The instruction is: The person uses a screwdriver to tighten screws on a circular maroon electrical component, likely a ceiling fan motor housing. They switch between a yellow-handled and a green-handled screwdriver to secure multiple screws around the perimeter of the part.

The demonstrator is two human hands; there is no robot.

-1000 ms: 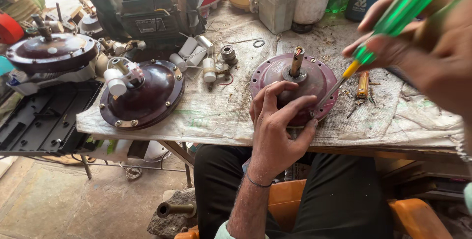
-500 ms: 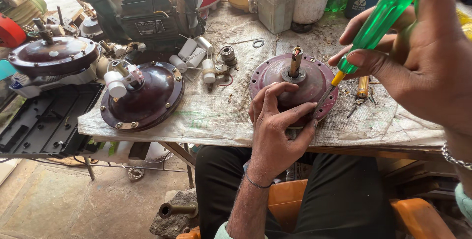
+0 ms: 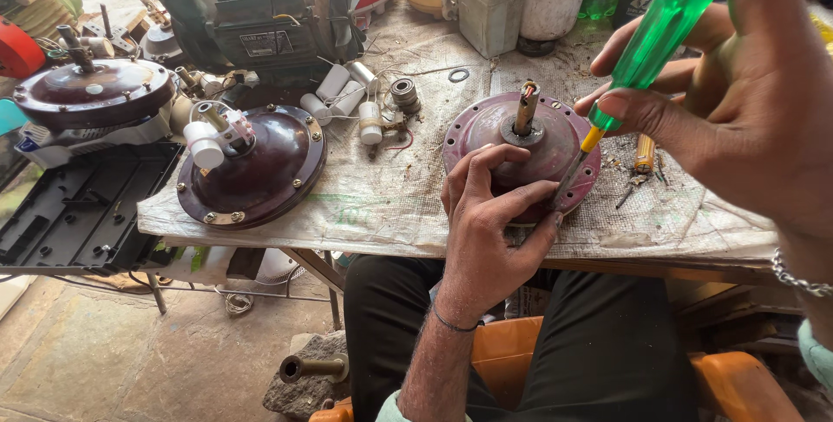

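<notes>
A round maroon fan motor housing (image 3: 486, 125) with a central shaft lies on the workbench in front of me. My left hand (image 3: 490, 231) grips its near rim, fingers curled over the top. My right hand (image 3: 746, 92) holds a screwdriver with a green handle (image 3: 655, 36); its yellow collar and metal blade slant down to the housing's right rim, close to my left fingertips.
A second maroon motor cover (image 3: 252, 166) lies to the left, a third motor (image 3: 87, 92) at far left above a black plastic tray (image 3: 78, 214). White capacitors (image 3: 347, 97), a bearing, a grey box (image 3: 490, 1) and bottles crowd the back. A small orange-handled tool (image 3: 644, 153) lies right.
My right hand has brought the screwdriver down and leftwards, and its tip now meets the housing rim beside my left fingers. My left hand has stayed on the housing.
</notes>
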